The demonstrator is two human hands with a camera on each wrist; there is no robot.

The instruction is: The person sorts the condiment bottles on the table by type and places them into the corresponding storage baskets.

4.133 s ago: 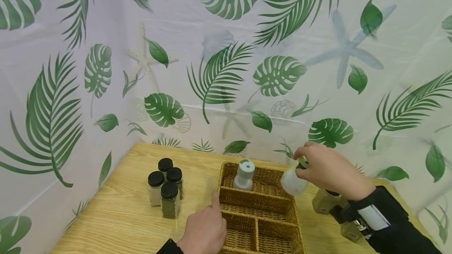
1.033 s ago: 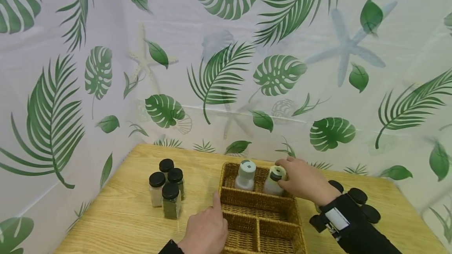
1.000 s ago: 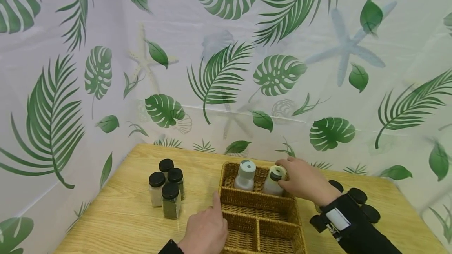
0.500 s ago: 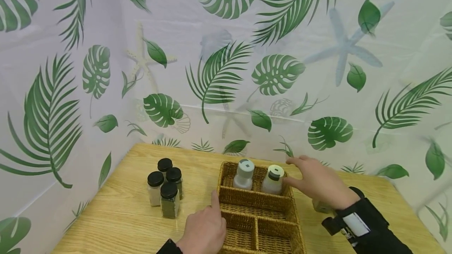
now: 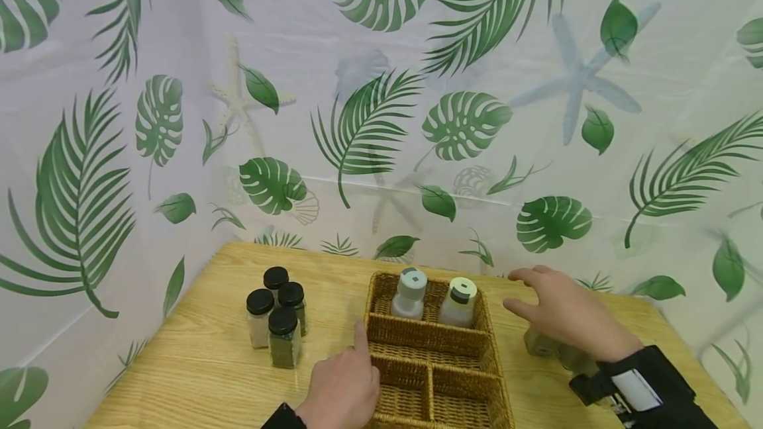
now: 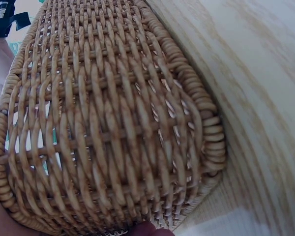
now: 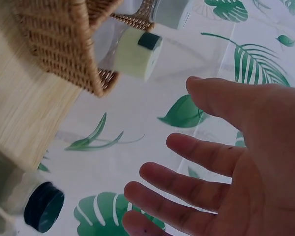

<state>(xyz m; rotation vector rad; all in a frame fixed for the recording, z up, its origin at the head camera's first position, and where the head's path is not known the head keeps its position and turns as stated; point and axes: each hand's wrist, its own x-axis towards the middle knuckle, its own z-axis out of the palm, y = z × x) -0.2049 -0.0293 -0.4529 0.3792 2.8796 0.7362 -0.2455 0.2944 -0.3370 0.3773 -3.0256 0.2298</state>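
My left hand (image 5: 342, 386) holds the left side of a brown woven divided basket (image 5: 429, 335), its index finger stretched forward along the rim. In the left wrist view the basket's woven wall (image 6: 103, 108) fills the picture, with a fingertip at the bottom edge. In the basket's rear compartment stand a translucent bottle with a pale blue-grey cap (image 5: 411, 283) and one with a pale yellow-green cap (image 5: 463, 288). To the right of the basket, my right hand (image 5: 566, 310) hovers with fingers spread, holding nothing. The right wrist view shows its palm and separated fingers (image 7: 187, 191).
Several black-capped spice jars (image 5: 283, 323) are grouped on the wooden table (image 5: 197, 349) left of the basket. More jars (image 5: 539, 343) stand at the right, partly hidden beneath my right hand. A leaf-printed cloth (image 5: 381, 118) hangs behind the table.
My right hand has set the yellow-green-capped bottle in the rear compartment beside the other, let go of it, and moved right with fingers spread. The left hand keeps its place on the basket.
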